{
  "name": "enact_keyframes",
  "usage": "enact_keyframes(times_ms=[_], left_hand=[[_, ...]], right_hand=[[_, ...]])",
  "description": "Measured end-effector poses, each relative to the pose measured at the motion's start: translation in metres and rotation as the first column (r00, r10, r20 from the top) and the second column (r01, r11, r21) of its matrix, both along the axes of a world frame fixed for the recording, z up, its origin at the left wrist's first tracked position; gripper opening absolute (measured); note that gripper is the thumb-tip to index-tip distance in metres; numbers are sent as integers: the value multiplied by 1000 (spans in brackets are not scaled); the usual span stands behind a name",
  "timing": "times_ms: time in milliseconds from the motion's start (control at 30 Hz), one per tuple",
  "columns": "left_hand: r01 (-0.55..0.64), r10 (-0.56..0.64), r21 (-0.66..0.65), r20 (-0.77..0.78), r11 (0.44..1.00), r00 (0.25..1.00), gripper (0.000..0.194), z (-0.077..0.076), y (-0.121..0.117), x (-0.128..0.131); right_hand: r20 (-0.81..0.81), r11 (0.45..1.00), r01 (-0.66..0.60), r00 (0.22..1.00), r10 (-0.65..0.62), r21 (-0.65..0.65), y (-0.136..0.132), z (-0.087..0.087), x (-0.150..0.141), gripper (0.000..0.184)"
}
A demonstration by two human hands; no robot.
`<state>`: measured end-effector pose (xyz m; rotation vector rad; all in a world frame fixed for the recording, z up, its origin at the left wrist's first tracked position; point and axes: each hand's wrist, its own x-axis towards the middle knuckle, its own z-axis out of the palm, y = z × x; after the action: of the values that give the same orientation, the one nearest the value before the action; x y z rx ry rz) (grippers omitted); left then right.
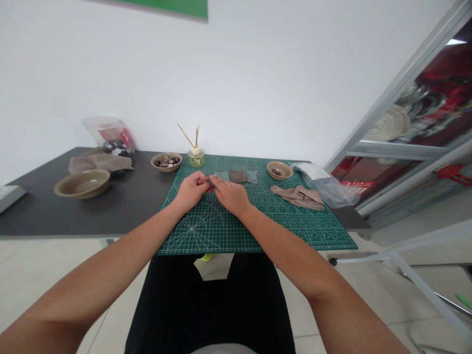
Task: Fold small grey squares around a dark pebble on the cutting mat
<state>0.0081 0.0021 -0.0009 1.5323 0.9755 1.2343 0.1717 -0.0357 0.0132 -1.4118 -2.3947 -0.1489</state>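
My left hand and my right hand meet over the green cutting mat. The fingers of both are closed together at the tips around something small and dark, mostly hidden, whose kind I cannot make out. Just behind my right hand lies a flat brown square piece with bluish-grey clear material at its sides. Behind the hands, a small brown bowl on the right holds a few dark pieces. A similar bowl to the left contains several brown and pale pieces.
A reed diffuser stands near the wall. Crumpled brown cloth and a clear plastic bag lie on the right. Toward the left are a larger bowl, another cloth and a bag of dark and white pieces.
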Motion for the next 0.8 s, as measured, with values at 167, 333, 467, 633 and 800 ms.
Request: enact_keyframes(times_ms=[167, 333, 467, 633, 800], left_hand=[[37, -35, -24, 79, 999, 996, 25, 3, -3, 3], [-39, 40, 13, -38, 999, 998, 22, 2, -2, 1], [-47, 50, 31, -88, 998, 995, 17, 0, 0, 0], [-15, 16, 30, -34, 999, 999, 18, 2, -2, 0], [-15, 15, -4, -22, 1000, 1000, 20, 4, -3, 1]], right_hand=[[-43, 1000, 15, 999, -16, -22, -1, 2, 2, 48], [-18, 1000, 1, 1000, -1, -19, 0, 1, 1, 50], [30, 999, -33, 999, 33, -5, -1, 2, -2, 50], [6, 1000, -3, 1000, 3, -1, 0, 2, 0, 49], [8, 1000, 21, 1000, -21, -7, 0, 0, 0, 49]])
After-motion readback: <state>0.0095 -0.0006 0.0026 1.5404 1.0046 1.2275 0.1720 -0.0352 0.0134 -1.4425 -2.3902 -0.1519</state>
